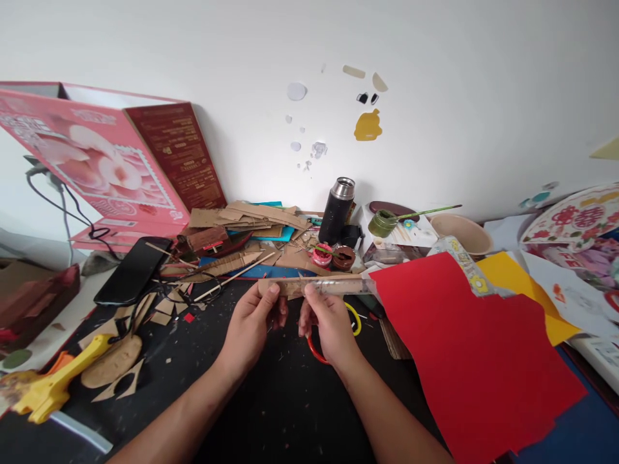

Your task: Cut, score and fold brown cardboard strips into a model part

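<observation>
Both hands hold a long, narrow cardboard strip (290,287) level above the black table. My left hand (251,325) pinches its left end, thumb on top. My right hand (331,322) grips it near the middle, its thumb pressing on the face. A shiny, see-through layer, perhaps clear tape, covers the right part of the strip and reaches the red paper (474,335). Beneath my right hand lie a red loop (316,348) and a yellow loop (358,321), which look like scissor handles. The fingers behind the strip are partly hidden.
A black thermos (337,209) stands near the wall beside open paint jars (383,223). Cardboard scraps (251,216) pile up at the back. On the left are a black phone (133,270), a yellow glue gun (62,380) and a pink box (106,154).
</observation>
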{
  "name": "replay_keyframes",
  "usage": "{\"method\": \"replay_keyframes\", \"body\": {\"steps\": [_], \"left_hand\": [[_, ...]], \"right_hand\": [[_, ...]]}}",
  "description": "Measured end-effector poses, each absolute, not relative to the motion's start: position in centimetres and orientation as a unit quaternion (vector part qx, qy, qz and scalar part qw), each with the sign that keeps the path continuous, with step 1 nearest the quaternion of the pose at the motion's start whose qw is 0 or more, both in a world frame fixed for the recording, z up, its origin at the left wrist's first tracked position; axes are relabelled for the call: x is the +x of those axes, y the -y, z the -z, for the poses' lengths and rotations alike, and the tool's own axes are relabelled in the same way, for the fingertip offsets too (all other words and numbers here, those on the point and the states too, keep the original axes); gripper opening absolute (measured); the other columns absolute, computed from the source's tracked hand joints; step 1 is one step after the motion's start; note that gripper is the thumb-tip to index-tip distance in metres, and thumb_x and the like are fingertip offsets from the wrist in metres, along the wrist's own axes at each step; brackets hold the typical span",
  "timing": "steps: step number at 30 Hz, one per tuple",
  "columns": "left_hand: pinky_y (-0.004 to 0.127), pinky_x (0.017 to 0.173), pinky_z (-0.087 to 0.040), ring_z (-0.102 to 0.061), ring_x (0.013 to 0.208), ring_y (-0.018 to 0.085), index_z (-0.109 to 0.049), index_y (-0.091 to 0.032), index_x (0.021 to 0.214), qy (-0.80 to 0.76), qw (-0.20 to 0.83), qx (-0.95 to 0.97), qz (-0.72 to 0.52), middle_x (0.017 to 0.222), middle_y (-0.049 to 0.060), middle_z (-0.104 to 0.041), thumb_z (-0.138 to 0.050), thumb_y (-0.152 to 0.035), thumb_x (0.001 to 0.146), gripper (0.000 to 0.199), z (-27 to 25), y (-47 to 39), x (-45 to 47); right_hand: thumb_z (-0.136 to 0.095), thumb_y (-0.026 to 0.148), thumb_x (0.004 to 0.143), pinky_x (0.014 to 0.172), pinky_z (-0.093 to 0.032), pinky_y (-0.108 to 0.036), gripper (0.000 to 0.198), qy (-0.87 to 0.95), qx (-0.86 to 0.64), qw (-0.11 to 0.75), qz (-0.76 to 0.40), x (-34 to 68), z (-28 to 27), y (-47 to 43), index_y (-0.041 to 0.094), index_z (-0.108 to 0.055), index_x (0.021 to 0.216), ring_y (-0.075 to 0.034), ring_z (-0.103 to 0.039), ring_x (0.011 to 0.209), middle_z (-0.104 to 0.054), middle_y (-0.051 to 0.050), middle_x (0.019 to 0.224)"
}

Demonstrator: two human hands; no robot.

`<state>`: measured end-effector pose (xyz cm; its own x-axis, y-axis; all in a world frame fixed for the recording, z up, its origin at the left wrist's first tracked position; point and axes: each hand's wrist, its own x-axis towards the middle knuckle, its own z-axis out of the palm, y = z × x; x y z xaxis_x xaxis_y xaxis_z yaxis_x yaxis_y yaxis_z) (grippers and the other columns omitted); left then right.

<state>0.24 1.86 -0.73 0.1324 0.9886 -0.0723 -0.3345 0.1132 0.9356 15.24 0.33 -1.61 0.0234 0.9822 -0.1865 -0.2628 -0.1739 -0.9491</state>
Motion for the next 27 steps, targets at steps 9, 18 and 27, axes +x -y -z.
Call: {"method": "replay_keyframes", "body": {"steps": [9,18,27], "left_hand": [[0.026,0.052,-0.040,-0.056,0.054,0.013,-0.065,-0.021,0.084,-0.384,0.661,0.372,-0.527,0.066,-0.001,-0.065,-0.084,-0.061,0.087,0.044,0.59,-1.89,0.38],[0.025,0.050,-0.037,-0.054,0.051,0.012,-0.060,-0.021,0.076,-0.405,0.628,0.399,-0.532,0.063,-0.002,-0.063,-0.084,-0.066,0.086,0.053,0.60,-1.99,0.30],[0.024,0.051,-0.041,-0.055,0.052,0.011,-0.061,-0.020,0.081,-0.402,0.637,0.384,-0.534,0.064,-0.003,-0.062,-0.083,-0.066,0.087,0.051,0.40,-1.96,0.20]], "right_hand": [[-0.075,0.084,0.084,0.041,-0.035,-0.024,0.075,0.355,-0.491,0.549,-0.575,15.36,1.62,-0.46,0.020,-0.058,0.047,-0.013,-0.053,0.039,-0.053,-0.002,0.044],[-0.073,0.086,0.084,0.043,-0.038,-0.025,0.076,0.378,-0.503,0.535,-0.564,15.34,1.17,-0.22,0.020,-0.058,0.048,-0.013,-0.054,0.040,-0.054,-0.003,0.043],[-0.074,0.087,0.081,0.040,-0.036,-0.024,0.076,0.366,-0.495,0.541,-0.573,15.28,1.23,-0.28,0.020,-0.059,0.048,-0.013,-0.054,0.038,-0.054,-0.003,0.042]]}}
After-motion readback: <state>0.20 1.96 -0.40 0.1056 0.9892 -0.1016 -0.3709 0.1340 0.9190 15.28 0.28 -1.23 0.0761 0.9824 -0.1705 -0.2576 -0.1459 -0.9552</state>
